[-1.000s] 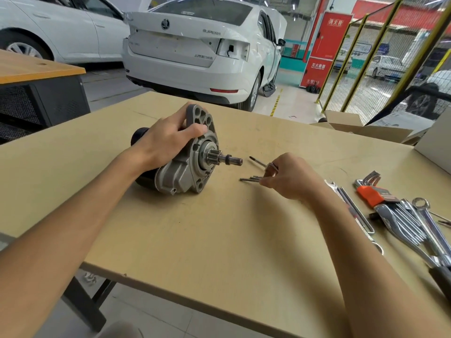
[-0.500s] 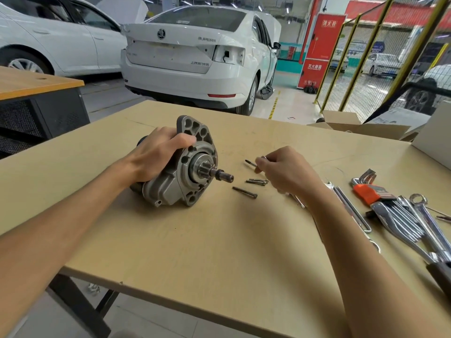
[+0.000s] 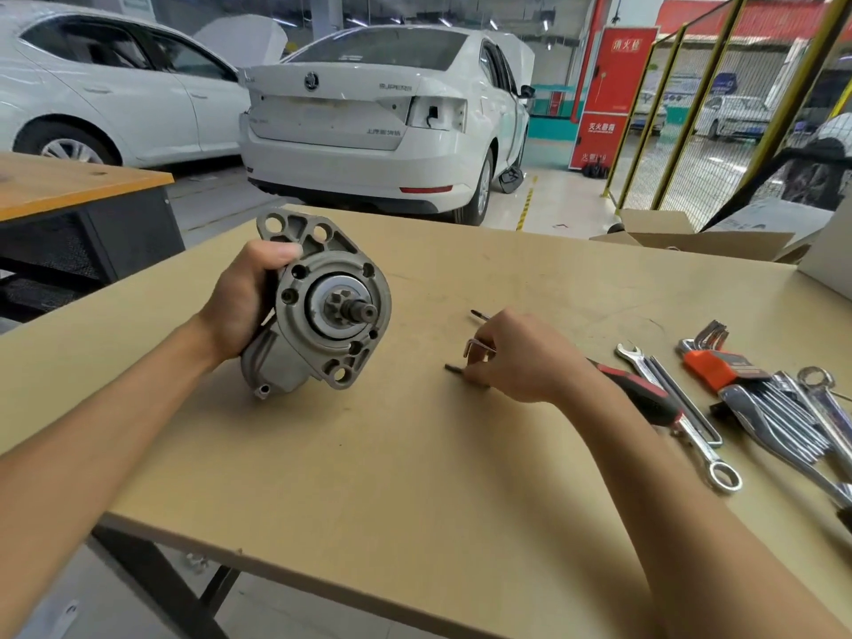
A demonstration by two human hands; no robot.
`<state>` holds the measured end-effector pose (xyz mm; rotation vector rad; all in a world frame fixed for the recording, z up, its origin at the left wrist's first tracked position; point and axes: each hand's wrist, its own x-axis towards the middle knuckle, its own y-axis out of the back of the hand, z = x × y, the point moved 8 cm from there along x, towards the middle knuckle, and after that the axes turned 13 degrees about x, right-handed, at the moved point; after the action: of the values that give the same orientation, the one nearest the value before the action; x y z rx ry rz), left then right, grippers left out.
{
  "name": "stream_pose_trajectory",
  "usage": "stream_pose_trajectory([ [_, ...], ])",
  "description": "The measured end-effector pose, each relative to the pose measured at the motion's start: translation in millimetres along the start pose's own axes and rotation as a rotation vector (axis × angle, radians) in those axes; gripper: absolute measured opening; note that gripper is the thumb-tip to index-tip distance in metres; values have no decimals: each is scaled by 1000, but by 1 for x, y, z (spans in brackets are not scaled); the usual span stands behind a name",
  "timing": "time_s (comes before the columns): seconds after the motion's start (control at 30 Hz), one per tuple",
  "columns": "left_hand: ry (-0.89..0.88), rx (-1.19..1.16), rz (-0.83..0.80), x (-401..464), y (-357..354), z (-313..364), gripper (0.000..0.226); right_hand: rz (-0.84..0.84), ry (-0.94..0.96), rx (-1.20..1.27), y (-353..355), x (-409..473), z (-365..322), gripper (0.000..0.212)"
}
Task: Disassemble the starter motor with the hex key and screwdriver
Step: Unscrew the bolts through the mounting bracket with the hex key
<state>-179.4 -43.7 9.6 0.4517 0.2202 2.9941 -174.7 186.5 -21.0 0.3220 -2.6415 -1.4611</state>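
The grey starter motor (image 3: 322,315) is tilted up on the wooden table (image 3: 415,477), its pinion shaft facing me. My left hand (image 3: 244,302) grips its housing from the left side. My right hand (image 3: 521,357) is to the right of the motor, fingers curled round a small bent hex key (image 3: 475,345). A dark bolt (image 3: 454,368) lies on the table at my right fingertips. A thin rod tip (image 3: 477,314) sticks out just beyond the hand. The red-and-black screwdriver handle (image 3: 641,394) lies under my right wrist.
Combination wrenches (image 3: 682,408), an orange hex key holder (image 3: 719,366) and several more chrome wrenches (image 3: 793,422) lie at the table's right. Cardboard boxes (image 3: 691,237) sit at the far right edge. White cars stand behind, and another bench (image 3: 69,182) is at left.
My left hand has lifted and turned the motor so that its shaft points toward me. My right hand has shifted slightly and now holds the hex key over the loose bolts.
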Motion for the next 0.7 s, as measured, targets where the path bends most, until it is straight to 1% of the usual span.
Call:
stream_pose_trajectory([
  [0.07, -1, -12, -5, -2, -1, 1, 26, 73, -12, -33, 3, 1, 4, 18],
  [0.13, -2, -26, 2, -2, 0, 0, 23, 166, -32, -82, 8, -1, 7, 18],
  [0.2, 3, -23, 3, -2, 0, 1, 29, 237, -32, -105, 13, -1, 7, 15],
  [0.23, 5, -28, -4, -3, 0, 1, 31, 257, -20, -96, 14, -2, 5, 15],
  [0.27, 14, -37, -8, -3, 0, 1, 34, 267, -3, -81, 15, -3, 2, 21],
  [0.37, 20, -43, -2, -3, 0, 0, 36, 230, 74, -80, 10, -5, -12, 39],
  [0.43, 12, -38, 14, -3, 1, 0, 31, 180, 140, -83, 1, -6, -22, 41],
  [0.5, -15, -39, 0, -3, 1, 0, 28, 150, 173, -106, -6, -8, -27, 31],
  [0.53, -21, -39, -13, -3, 0, 0, 31, 144, 173, -134, -9, -7, -27, 24],
  [0.57, -25, -36, -26, -2, 0, -1, 40, 144, 166, -163, -10, -7, -27, 21],
  [0.6, -18, -39, -26, -2, 1, -1, 47, 142, 157, -200, -11, -8, -26, 20],
  [0.63, -21, -49, -27, -2, 2, -1, 49, 141, 147, -229, -11, -8, -26, 18],
  [0.7, -36, -80, -50, 0, 0, -4, 42, 154, 113, -274, -8, -8, -23, 13],
])
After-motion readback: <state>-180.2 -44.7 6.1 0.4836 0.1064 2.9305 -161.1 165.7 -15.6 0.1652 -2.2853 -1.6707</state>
